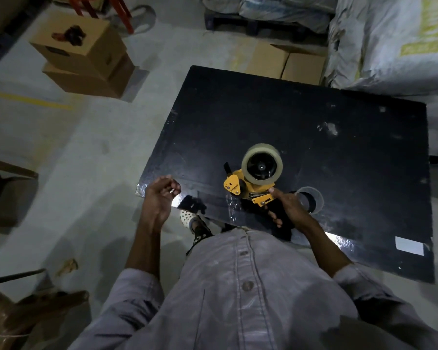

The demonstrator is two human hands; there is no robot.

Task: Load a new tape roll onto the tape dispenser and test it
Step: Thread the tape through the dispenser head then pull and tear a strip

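A yellow and black tape dispenser (240, 186) lies over the near part of the black table (314, 127), with a clear tape roll (261, 162) mounted on its hub. My right hand (287, 207) grips the dispenser's black handle, thumb on the yellow frame. A strip of clear tape (232, 207) lies stuck on the table just below the dispenser's front. My left hand (159, 197) hovers off the table's left corner, fingers curled loosely with the fingertips pinched; whether anything is between them is unclear. An empty grey tape core (319, 198) lies on the table right behind my right hand.
Two stacked cardboard boxes (84, 56) stand on the floor at far left. More cardboard boxes (286, 61) and white sacks (390, 41) sit behind the table. A white paper slip (409, 245) lies near the table's right front. Wooden furniture (8, 188) stands at left.
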